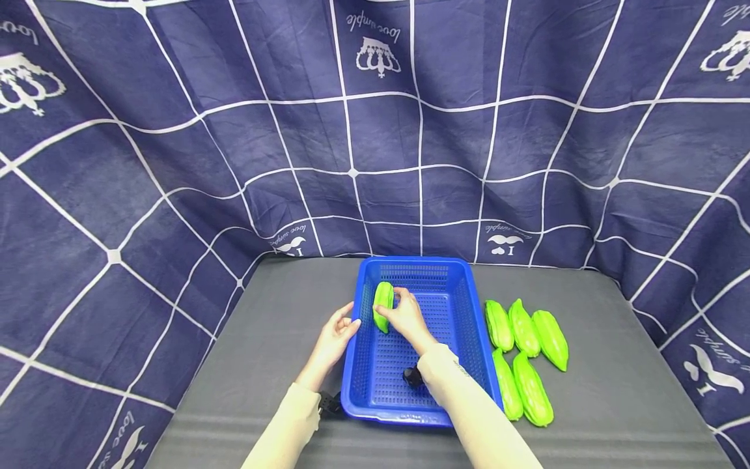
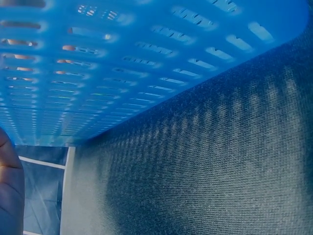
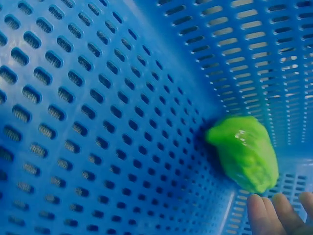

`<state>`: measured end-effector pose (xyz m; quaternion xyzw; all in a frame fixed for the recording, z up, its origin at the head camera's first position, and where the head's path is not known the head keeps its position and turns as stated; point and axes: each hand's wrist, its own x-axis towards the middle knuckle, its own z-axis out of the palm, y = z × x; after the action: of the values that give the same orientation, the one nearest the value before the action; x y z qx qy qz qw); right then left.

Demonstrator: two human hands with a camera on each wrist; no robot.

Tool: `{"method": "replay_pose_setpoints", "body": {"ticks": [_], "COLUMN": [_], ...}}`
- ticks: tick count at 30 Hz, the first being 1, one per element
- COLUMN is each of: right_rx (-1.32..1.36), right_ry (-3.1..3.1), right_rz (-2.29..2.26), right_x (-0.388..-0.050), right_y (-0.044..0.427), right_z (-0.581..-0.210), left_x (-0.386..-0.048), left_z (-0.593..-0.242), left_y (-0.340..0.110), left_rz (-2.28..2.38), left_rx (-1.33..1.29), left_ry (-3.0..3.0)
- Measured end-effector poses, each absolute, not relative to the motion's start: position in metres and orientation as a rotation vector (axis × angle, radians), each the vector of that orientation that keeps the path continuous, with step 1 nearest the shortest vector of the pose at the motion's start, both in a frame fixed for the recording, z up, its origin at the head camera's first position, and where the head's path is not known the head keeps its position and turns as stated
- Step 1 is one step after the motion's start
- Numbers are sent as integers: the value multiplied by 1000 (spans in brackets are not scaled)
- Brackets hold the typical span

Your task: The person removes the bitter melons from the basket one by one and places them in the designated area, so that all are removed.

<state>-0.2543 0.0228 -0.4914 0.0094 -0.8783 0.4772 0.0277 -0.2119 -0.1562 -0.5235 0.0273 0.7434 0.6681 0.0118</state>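
A bright green, ridged bitter melon [image 1: 383,295] lies in the left part of a blue perforated plastic basket [image 1: 485,352]. My right hand [image 1: 408,318] reaches into the basket and holds this melon, thumb across it and fingers at its right side. In the right wrist view the melon [image 3: 247,154] sits where basket floor and side wall meet, fingertips [image 3: 261,210] close to its end; the thumb is out of that view. My left hand [image 1: 335,335] stands at the basket's left rim, thumb at the edge, fingers loosely bent outside. Only part of that hand [image 2: 10,181] shows in the left wrist view.
Several more green bitter melons [image 1: 524,327] lie on the grey tabletop [image 1: 615,391] to the right of the basket, in two rows. A navy curtain [image 1: 451,137] with white grid lines hangs behind and at both sides of the table.
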Motion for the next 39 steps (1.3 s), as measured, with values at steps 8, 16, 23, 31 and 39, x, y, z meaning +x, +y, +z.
{"method": "replay_pose_setpoints", "body": {"ticks": [8,16,23,31,39], "right_rx": [-39,-76,-104,-121,-141], "right_ry": [-2701,-2688,-2683,-2695,-2704], "right_rz": [1483,1459,1456,1460,1444], "right_x": [-256,-258,-256,-258,-258], "right_y": [15,11,9,8,10], "right_z": [-500,-510,-516,-521,-529], "left_x": [-211,-211,-212,-211,-211], "left_z": [-525,-526,-525,-524,-523], "left_y": [-156,-156,-156,-155,-155], "left_rz": [2093,2080,2101,2092,2100], "left_rx": [136,114,122,105,83], "left_ry": [2323,2345,2326,2335,2317]}}
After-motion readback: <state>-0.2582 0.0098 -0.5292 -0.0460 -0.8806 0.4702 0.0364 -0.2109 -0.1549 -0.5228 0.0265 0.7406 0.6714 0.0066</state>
